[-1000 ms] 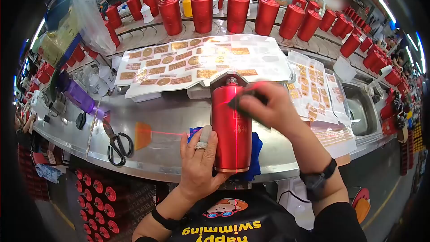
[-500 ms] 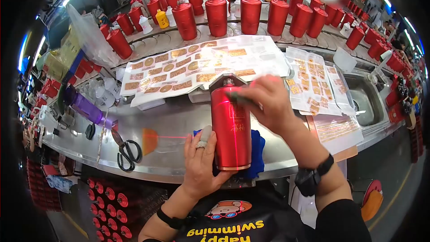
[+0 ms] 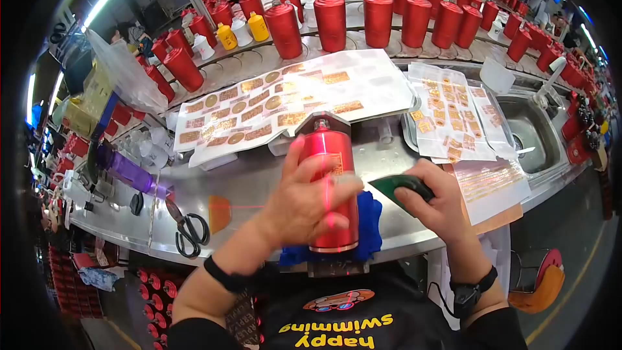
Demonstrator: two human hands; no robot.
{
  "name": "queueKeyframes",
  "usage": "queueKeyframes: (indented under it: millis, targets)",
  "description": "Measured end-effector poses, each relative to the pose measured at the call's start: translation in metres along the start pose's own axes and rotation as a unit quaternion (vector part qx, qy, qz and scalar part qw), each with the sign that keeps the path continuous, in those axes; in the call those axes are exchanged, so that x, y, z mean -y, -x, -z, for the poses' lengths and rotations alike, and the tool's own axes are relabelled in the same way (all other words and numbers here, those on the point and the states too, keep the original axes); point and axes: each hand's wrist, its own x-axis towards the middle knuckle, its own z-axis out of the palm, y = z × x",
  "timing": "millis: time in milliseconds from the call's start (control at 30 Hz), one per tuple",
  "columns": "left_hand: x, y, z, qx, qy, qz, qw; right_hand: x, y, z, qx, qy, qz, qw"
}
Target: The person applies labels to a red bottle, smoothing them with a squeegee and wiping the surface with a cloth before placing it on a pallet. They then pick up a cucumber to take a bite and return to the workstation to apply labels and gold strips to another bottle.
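Note:
A red bottle (image 3: pixel 334 227) lies tilted in front of me on a blue cloth (image 3: pixel 369 220), its neck end against a dark angled holder. A gold decal shows on its upper side, and a red laser line runs down it. My left hand (image 3: pixel 301 198) reaches across the bottle with fingers spread, slightly blurred, covering part of the decal area. In my right hand (image 3: pixel 440 201), to the right of the bottle, is a green scraper (image 3: pixel 392 185) with a black grip, its blade pointing left toward the bottle and apart from it.
Decal sheets (image 3: pixel 259 107) lie behind the bottle, with more sheets (image 3: pixel 447 113) in a tray beside the sink (image 3: pixel 541 136). Scissors (image 3: pixel 191 233) and a purple bottle (image 3: pixel 126 165) are at left. Red bottles (image 3: pixel 332 23) line the conveyor at the back; a person sits beyond it.
My right hand has drawn the scraper off the bottle, down and to the right. My left hand has moved from the bottle's lower left side up over its front.

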Motion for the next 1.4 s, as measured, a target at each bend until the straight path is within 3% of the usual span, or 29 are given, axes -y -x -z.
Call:
queueKeyframes:
  millis: [100,133,167,233,300,333,433,533,633,667,767,800,900,1200,1400]
  targets:
    - [-0.021,0.036,-0.001,-0.068,0.102,0.036,0.992,-0.005,-0.025,-0.009,0.052,-0.052,0.036,0.997]
    - [-0.016,0.048,-0.003,-0.108,0.177,0.08,0.975,-0.002,-0.039,-0.012,0.119,-0.052,0.061,0.99]
    - [-0.01,0.052,-0.005,-0.168,0.169,0.128,0.963,-0.006,-0.051,-0.021,0.153,-0.063,0.1,0.981]
    - [-0.004,0.044,-0.008,-0.301,0.321,0.353,0.826,-0.022,-0.074,-0.044,0.056,-0.114,0.099,0.987]
    - [0.031,0.036,-0.017,-0.293,0.417,0.395,0.764,-0.03,-0.088,-0.042,-0.06,0.025,0.155,0.986]
    - [0.042,0.031,-0.019,-0.265,0.516,0.416,0.7,-0.024,-0.086,-0.041,-0.079,0.102,0.248,0.96]
    - [0.071,-0.004,-0.022,-0.112,0.719,0.427,0.537,-0.006,-0.045,-0.04,0.031,0.027,0.257,0.966]
    - [0.062,-0.034,-0.014,-0.092,0.709,0.422,0.557,-0.001,-0.012,-0.027,0.102,-0.041,0.088,0.99]
    - [0.074,-0.031,-0.019,-0.016,0.714,0.434,0.549,-0.006,-0.001,-0.022,0.052,-0.106,-0.049,0.992]
    - [0.075,-0.027,-0.021,-0.016,0.723,0.401,0.562,-0.005,-0.001,-0.018,0.062,-0.09,-0.06,0.992]
    - [0.059,-0.024,-0.007,-0.029,0.738,0.323,0.592,-0.007,-0.011,-0.028,-0.046,0.024,0.132,0.99]
    - [0.051,-0.024,0.003,-0.04,0.737,0.314,0.598,-0.002,-0.014,-0.027,-0.016,0.035,0.134,0.99]
    - [0.032,-0.022,0.021,-0.085,0.729,0.303,0.608,0.002,-0.023,-0.042,-0.027,0.182,0.296,0.937]
    - [0.027,-0.012,0.025,-0.121,0.695,0.265,0.657,0.02,0.011,-0.056,-0.032,0.279,0.286,0.916]
    - [0.024,-0.013,0.026,-0.097,0.72,0.231,0.647,0.018,0.019,-0.046,-0.019,0.247,0.297,0.922]
